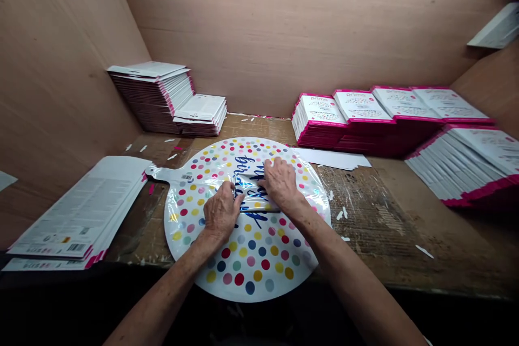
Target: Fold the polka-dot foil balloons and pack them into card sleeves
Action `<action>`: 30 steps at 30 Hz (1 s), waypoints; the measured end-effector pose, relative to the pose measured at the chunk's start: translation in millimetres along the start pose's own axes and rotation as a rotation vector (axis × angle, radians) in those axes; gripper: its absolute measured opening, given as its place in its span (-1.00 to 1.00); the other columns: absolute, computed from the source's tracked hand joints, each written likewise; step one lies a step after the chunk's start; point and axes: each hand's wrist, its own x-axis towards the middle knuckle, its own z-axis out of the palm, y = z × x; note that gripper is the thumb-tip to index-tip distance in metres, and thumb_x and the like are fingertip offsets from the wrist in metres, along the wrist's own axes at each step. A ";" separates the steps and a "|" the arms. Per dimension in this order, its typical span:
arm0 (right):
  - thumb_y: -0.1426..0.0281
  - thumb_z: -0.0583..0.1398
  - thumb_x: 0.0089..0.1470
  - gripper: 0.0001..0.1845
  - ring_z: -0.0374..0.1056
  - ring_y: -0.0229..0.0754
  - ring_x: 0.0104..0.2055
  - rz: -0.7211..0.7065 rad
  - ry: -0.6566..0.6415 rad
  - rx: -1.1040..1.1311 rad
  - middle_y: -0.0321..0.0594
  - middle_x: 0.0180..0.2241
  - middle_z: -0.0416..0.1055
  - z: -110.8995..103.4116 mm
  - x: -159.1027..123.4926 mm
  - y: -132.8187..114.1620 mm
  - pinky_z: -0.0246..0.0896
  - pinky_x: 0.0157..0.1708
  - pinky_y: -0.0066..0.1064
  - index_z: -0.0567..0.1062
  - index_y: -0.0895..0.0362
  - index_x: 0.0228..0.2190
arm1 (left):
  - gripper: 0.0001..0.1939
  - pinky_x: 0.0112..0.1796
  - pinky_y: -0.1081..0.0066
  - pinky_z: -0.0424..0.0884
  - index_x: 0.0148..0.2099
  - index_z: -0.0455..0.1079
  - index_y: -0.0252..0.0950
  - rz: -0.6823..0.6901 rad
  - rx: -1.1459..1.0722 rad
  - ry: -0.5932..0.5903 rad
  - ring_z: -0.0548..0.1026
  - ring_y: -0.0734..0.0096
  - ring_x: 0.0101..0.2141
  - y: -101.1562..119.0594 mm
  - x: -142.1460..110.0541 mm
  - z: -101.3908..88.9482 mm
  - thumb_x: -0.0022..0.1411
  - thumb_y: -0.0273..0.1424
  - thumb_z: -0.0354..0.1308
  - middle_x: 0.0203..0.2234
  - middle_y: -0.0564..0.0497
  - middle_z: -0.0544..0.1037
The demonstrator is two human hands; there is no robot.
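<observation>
A flat, round foil balloon lies in front of me, white with many-coloured dots and blue "happy birthday" lettering turned sideways. Its narrow neck points left, and its near edge hangs over the front of the table. My left hand rests on the middle of it with curled fingers, pinching the foil. Opposite, my right hand has its fingers bent onto the lettering and grips the foil too. Between the two hands the foil is raised in a shiny crease. My fingertips are partly hidden.
White-and-pink printed packets are stacked at the back left, back right and far right. Printed cards lie at the left. A white sheet sits behind the balloon. Paper scraps dot the taped cardboard surface. Wooden walls enclose it.
</observation>
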 end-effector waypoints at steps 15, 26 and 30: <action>0.22 0.14 0.25 -0.69 0.37 -0.16 -0.15 -0.264 -0.011 0.523 -0.14 -0.13 0.48 14.2 -46.1 -18.3 0.14 -0.26 -0.45 0.38 0.13 -0.05 | -0.58 -0.22 0.35 0.49 -0.10 0.46 -0.33 -0.005 -0.924 -0.029 0.59 0.25 -0.26 -17.5 -13.6 -17.9 0.18 -0.09 0.14 -0.29 -0.07 0.63; 0.10 0.07 0.20 -0.61 0.19 -0.24 -0.48 -0.218 -0.070 0.811 -0.32 -0.54 0.30 40.5 -68.8 6.2 0.03 -0.47 -0.42 0.28 0.08 -0.53 | -0.63 -0.04 0.06 0.36 -0.03 0.41 -0.42 -0.248 0.278 0.368 0.45 -0.08 -0.03 -153.4 -32.6 -80.3 0.30 -0.25 -0.02 -0.07 -0.35 0.52; 0.06 0.04 0.23 -0.58 0.18 -0.26 -0.49 -0.214 -0.052 0.877 -0.34 -0.54 0.30 44.7 -77.1 16.8 0.04 -0.48 -0.42 0.29 0.08 -0.52 | -0.53 -0.15 0.01 0.36 -0.13 0.44 -0.50 -0.291 0.527 0.106 0.44 -0.21 -0.08 -183.2 -31.9 -93.1 0.38 -0.30 -0.23 -0.14 -0.46 0.51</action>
